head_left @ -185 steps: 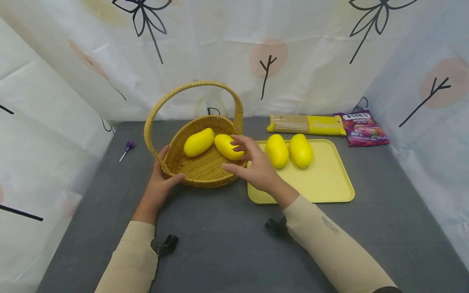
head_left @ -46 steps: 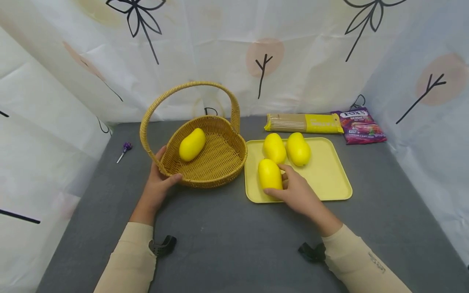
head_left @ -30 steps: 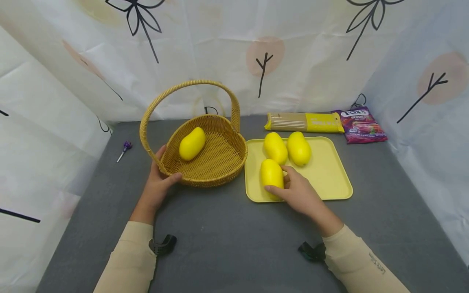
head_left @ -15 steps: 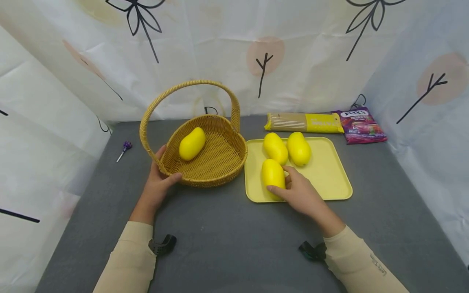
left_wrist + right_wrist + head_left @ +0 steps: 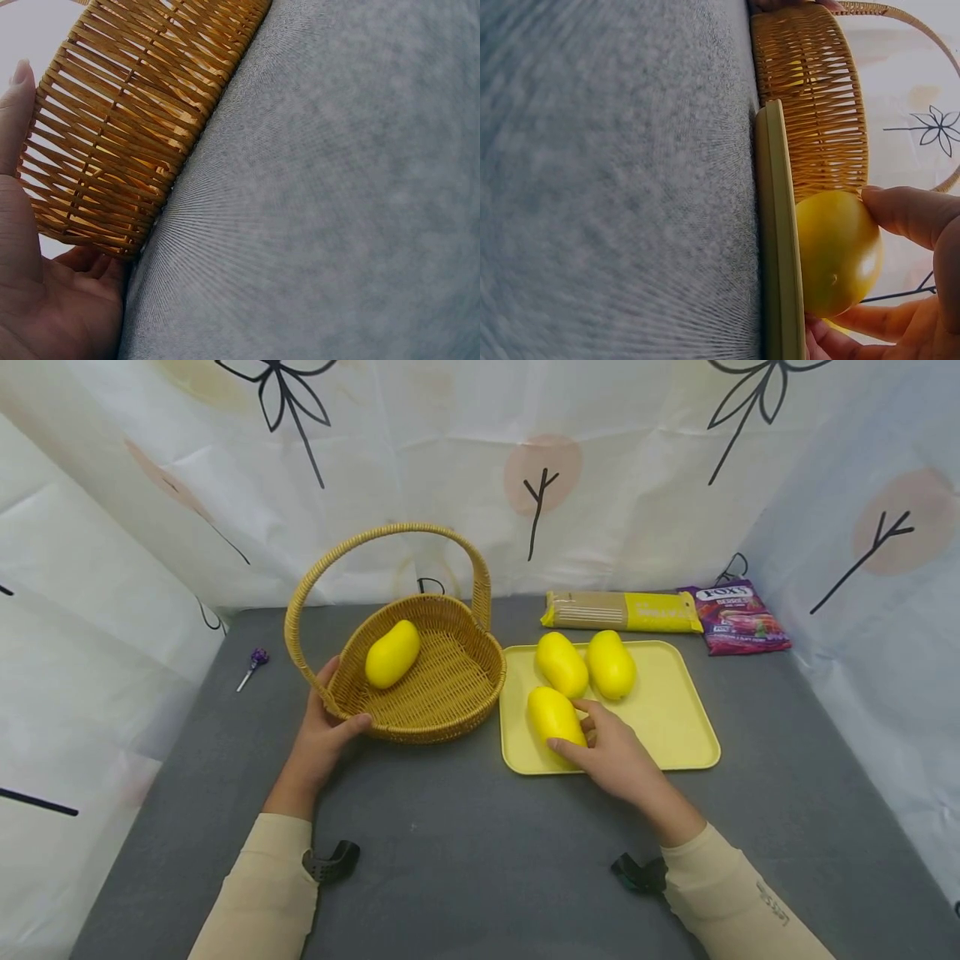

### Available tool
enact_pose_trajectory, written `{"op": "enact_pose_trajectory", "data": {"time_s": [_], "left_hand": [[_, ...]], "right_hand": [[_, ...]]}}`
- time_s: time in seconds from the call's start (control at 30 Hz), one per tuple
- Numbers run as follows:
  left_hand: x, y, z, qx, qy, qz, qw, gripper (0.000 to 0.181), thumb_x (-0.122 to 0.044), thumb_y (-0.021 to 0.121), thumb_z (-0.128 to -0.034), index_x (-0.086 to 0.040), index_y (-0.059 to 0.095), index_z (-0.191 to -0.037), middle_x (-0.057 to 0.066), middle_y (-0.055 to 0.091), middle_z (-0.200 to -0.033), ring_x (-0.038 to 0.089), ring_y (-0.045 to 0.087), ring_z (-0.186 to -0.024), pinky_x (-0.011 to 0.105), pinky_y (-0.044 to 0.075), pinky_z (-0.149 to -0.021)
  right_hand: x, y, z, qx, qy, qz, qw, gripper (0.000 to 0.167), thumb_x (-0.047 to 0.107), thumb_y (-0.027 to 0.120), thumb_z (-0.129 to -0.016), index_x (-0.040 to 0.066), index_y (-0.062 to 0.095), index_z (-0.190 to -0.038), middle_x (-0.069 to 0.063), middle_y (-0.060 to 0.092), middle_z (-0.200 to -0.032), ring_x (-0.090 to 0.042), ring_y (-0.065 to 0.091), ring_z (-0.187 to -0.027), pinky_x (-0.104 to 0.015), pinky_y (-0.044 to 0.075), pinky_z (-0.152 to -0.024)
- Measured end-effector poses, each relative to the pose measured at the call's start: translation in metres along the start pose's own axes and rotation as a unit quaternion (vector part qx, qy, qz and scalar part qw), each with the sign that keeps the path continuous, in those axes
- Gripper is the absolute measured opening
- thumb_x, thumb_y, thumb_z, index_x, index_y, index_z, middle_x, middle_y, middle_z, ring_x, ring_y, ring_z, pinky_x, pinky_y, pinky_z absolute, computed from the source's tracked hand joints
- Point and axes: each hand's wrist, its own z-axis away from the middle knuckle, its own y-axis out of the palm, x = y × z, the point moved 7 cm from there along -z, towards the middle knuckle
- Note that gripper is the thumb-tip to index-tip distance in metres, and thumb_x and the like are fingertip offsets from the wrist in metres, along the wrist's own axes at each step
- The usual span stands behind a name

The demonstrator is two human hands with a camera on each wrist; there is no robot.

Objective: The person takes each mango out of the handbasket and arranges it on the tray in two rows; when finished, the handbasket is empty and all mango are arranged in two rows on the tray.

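Observation:
My left hand [image 5: 324, 742] grips the left side of a wicker basket [image 5: 446, 689], its thumb over the near rim and the fingers around the outer wall. One yellow mango [image 5: 392, 654] lies inside the basket. On a yellow tray [image 5: 663, 731] to the right, my right hand [image 5: 611, 753] holds another mango [image 5: 552, 717] between thumb and fingers, near the tray's left front corner. In the right wrist view that mango [image 5: 836, 251] sits close against the tray rim. Behind it, two more mangoes, a left one [image 5: 561, 665] and a right one [image 5: 611, 666], lie side by side.
A pack of noodle-like sticks [image 5: 622, 612] lies behind the tray, and a purple candy bag [image 5: 741, 618] is at its right end. A lollipop [image 5: 253, 668] lies left of the basket. Printed white cloth [image 5: 645, 510] encloses the grey table [image 5: 465, 852].
One mango has moved from the basket to the tray in my right hand. In the last half second its far end has turned slightly left. My left hand has stayed on the basket.

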Motion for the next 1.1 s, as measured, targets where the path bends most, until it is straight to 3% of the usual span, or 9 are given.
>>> {"op": "enact_pose_trajectory", "data": {"time_s": [0.37,0.67,1.1], "left_hand": [[-0.0009,0.0009,-0.0002,0.001,0.004,0.005,1.0000,0.095,-0.001,0.071,-0.1055,-0.031,0.015,-0.176,0.008,0.018,-0.177,0.033,0.032,-0.154,0.021,0.040,-0.110],[0.0011,-0.0003,-0.0008,-0.002,-0.002,-0.007,1.0000,0.096,-0.004,0.073,-0.1053,-0.033,0.015,-0.176,0.006,0.020,-0.177,0.032,0.031,-0.155,0.020,0.039,-0.110],[0.0014,0.0007,-0.0013,0.005,0.005,0.013,0.9999,0.095,-0.001,0.071,-0.1053,-0.031,0.015,-0.176,0.008,0.020,-0.176,0.033,0.035,-0.152,0.022,0.042,-0.109]], "right_hand": [[0.0004,-0.0015,0.0010,-0.015,-0.018,0.009,0.9997,0.076,0.039,0.078,-0.102,-0.003,0.049,-0.158,-0.024,0.062,-0.140,-0.039,0.063,-0.114,-0.058,0.052,-0.096],[0.0007,-0.0025,0.0010,-0.021,-0.016,0.015,0.9995,0.077,0.040,0.078,-0.101,-0.003,0.049,-0.158,-0.024,0.062,-0.140,-0.039,0.062,-0.114,-0.058,0.051,-0.097],[-0.0002,-0.0017,0.0024,-0.013,0.002,0.015,0.9998,0.081,0.045,0.078,-0.101,-0.003,0.047,-0.159,-0.025,0.063,-0.142,-0.042,0.064,-0.120,-0.059,0.053,-0.098]]}}
